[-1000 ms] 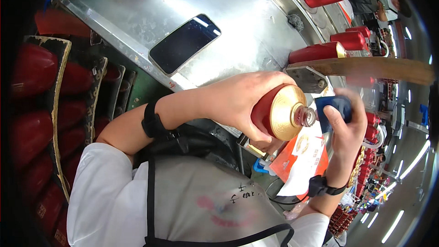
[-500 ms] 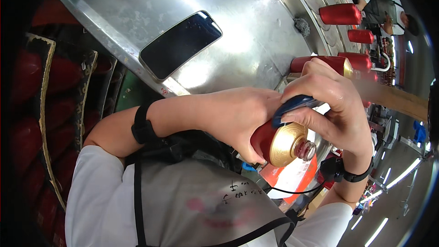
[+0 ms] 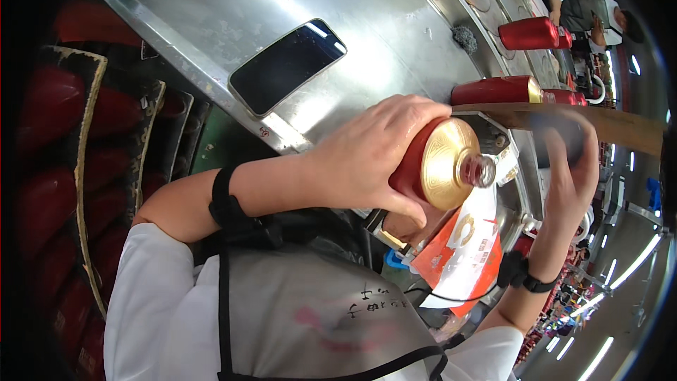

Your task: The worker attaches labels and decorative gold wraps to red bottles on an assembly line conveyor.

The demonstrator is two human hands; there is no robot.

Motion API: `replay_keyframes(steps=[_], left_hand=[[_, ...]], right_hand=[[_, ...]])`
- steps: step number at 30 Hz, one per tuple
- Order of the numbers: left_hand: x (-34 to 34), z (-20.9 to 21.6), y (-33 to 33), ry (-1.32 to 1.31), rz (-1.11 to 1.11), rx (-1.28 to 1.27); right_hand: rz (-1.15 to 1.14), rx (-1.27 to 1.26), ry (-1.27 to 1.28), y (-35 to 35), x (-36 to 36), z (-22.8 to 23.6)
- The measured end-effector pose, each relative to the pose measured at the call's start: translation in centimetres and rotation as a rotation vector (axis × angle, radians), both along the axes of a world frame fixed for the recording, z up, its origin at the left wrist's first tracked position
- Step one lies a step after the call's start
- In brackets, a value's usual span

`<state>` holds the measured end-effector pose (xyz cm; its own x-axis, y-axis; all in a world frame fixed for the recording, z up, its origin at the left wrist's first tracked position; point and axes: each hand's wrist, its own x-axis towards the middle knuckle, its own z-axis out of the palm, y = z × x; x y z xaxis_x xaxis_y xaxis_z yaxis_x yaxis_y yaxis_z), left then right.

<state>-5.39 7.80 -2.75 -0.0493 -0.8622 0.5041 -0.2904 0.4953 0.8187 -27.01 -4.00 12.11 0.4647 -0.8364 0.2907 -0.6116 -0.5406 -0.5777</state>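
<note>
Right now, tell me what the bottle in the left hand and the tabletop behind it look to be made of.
Red bottle: likely glazed ceramic or coated glass; its red body is glossy. The shoulder is gold with a metallic sheen, and the bare neck looks like clear glass. The left hand grips it.
Tabletop: apparently stainless steel; silver-grey, brushed, with broad dull reflections and scuffs.

We're on a bottling or packing line in a factory: a long stainless steel table (image 3: 211, 21) carries identical red bottles (image 3: 530, 33) spaced in a row. Crates of red bottles (image 3: 42, 113) stack up at the left, and another aproned worker (image 3: 585, 7) stands further along under strip lights.
</note>
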Motion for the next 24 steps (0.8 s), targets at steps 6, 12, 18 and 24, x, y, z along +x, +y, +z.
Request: replay_keyframes(steps=[6, 12, 18, 24], left_hand=[[4.3, 2.3, -1.8, -0.093, -0.409, 0.085], [1.7, 1.2, -1.4, -0.089, -0.193, -0.126], [-1.5, 0.9, 0.9, 0.175, -0.056, 0.065], [-2.3, -0.2, 1.7, 0.113, 0.159, -0.048]], right_hand=[[-0.129, 0.203, -0.135, 9.0, -3.0, -1.1], [0.141, -0.196, -0.006, 12.7, 1.1, -3.9], [0.213, -0.303, -0.008, 14.4, 2.8, -4.9], [0.127, -0.268, 0.010, 14.7, 3.0, -3.8]])
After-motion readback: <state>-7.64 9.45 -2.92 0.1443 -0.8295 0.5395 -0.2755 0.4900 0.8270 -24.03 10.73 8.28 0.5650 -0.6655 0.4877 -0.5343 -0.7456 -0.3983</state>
